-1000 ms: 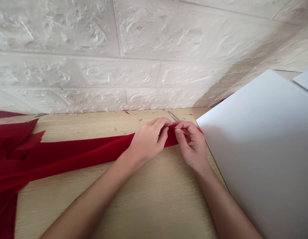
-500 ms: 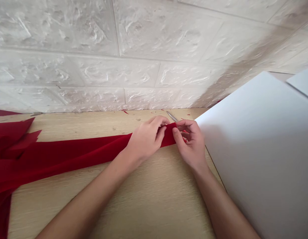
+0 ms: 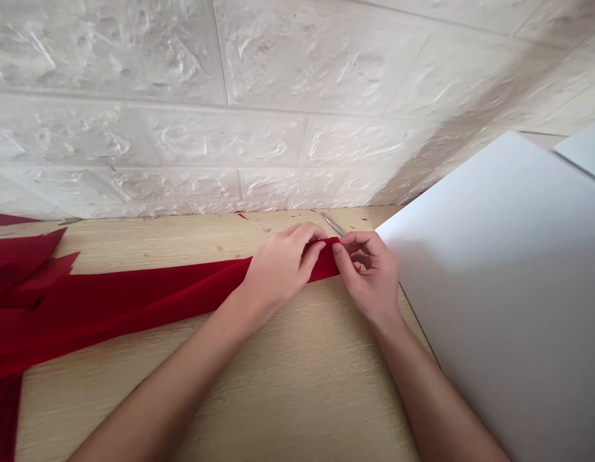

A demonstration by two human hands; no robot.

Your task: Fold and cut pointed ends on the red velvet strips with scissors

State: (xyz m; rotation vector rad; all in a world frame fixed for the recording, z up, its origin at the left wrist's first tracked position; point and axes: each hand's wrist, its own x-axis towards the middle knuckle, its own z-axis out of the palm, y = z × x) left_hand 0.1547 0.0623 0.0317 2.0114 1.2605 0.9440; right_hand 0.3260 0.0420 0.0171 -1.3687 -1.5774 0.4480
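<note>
Red cloth strip, soft, light and limp, lies across the wooden tabletop. Best taken at its narrow end, where my left hand and right hand both pinch it. A pointed metal tool, probably scissors, lies just past my fingers; white board crowds the right side.

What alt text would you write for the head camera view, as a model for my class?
A person's left hand and right hand pinch the end of a long red fabric strip on a light wooden table. Metal scissors lie just beyond the hands, near a white brick-textured wall, and a large white board fills the right side.
</note>
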